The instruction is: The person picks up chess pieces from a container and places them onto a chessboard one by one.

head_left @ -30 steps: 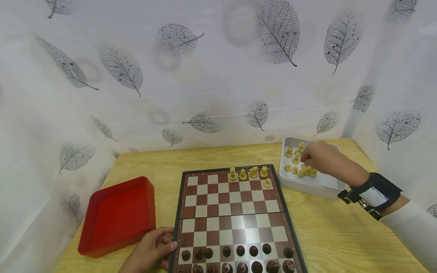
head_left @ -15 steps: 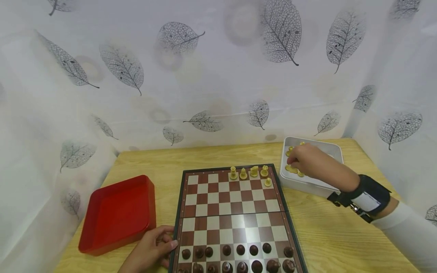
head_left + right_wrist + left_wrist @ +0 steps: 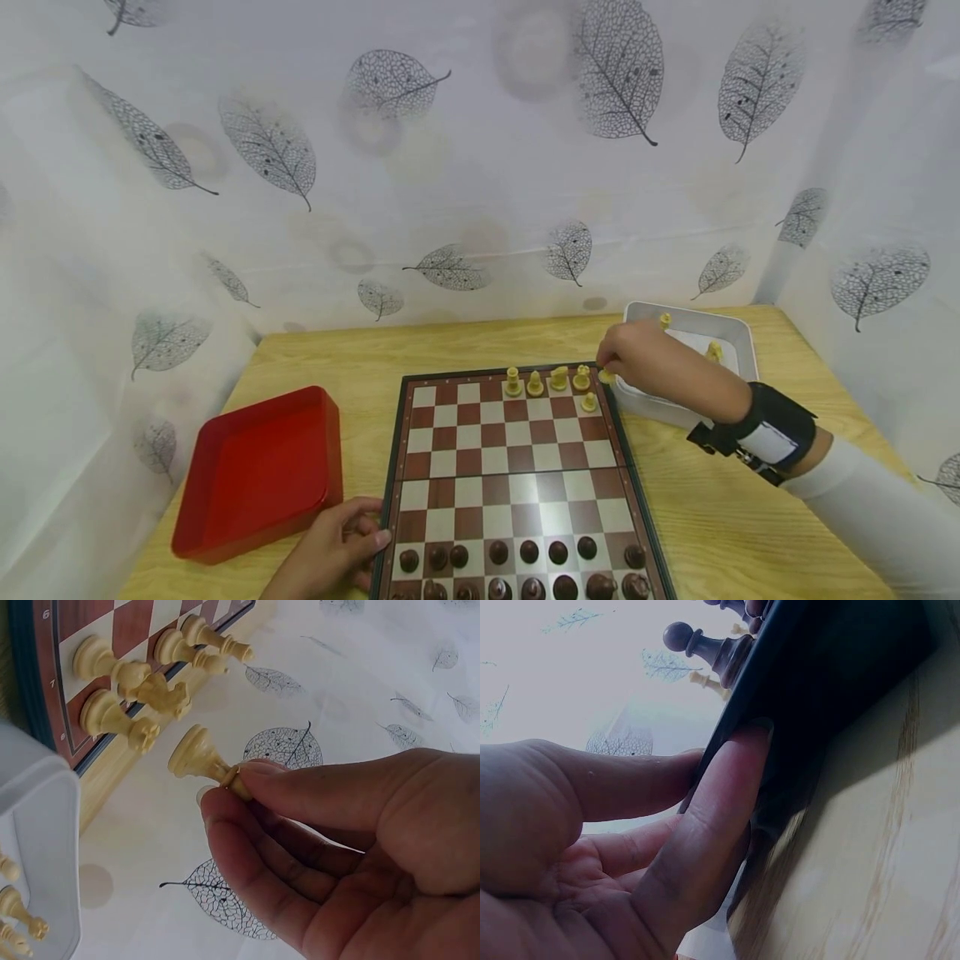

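Note:
In the head view my left hand (image 3: 330, 542) grips the left edge of the chessboard (image 3: 517, 457). The left wrist view has its thumb on the upper side and a finger (image 3: 724, 784) underneath. My right hand (image 3: 645, 358) pinches a pale yellow pawn (image 3: 196, 754) by its top, thumb against fingertips, base tilted away. The pawn's head is mostly hidden. In the head view it overlaps the board's far right corner. Along that corner stand several pale pieces, among them a knight (image 3: 558, 377), with one pawn (image 3: 588, 402) in front of them.
A white box (image 3: 742, 333) holding loose pale pieces (image 3: 715, 351) stands right of the board, under my right forearm. Several dark brown pieces (image 3: 557, 552) occupy the board's near rows. A red tray (image 3: 258, 475) lies at the left. Leaf-patterned cloth (image 3: 480, 183) hangs behind the table.
My right hand has moved left from over the white box to the board's far right corner, with the pale pawn now in its fingers. The left hand stays on the board's edge.

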Tool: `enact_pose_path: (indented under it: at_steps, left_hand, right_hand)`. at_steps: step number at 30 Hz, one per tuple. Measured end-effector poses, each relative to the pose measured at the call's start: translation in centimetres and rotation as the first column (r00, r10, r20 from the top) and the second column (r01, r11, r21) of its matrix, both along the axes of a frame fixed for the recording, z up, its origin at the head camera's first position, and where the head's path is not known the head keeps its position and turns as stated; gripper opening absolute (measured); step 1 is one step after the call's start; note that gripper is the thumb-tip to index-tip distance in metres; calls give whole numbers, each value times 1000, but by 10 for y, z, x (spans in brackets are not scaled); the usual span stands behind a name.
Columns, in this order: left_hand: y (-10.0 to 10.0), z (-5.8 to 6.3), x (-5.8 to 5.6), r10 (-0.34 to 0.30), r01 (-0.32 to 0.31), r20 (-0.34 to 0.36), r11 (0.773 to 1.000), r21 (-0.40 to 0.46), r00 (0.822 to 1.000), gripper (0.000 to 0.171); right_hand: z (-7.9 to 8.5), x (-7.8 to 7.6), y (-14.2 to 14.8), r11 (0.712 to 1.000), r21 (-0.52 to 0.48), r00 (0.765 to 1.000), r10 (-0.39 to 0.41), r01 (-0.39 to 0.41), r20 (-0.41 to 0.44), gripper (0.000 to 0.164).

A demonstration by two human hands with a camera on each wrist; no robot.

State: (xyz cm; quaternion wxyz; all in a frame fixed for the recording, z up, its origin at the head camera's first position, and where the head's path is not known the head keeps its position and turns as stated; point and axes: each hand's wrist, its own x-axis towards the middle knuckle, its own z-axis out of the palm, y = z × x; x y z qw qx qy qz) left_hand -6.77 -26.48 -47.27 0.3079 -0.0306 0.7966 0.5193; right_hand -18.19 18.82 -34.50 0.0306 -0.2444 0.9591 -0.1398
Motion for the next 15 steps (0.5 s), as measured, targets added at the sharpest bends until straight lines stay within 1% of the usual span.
enact_pose_path:
  at_steps: [5,8,15]
  left_hand:
    - [1,0,0,9,-9,12,1000,-19,1000,69]
    - [1,1,0,5,-5,8,1000,-14,1000,69]
    - [0,2,0,6,-6,19,1000,7,1000,69]
  right_hand:
    - [-3,0,-10,1000,-11,1000,2,-2,1,12]
    - [-5,-2,-15,1000,-11,1000,8,-8,1,13]
    - [-11,-4,-25,1000,-22,998,12,-11,60,16]
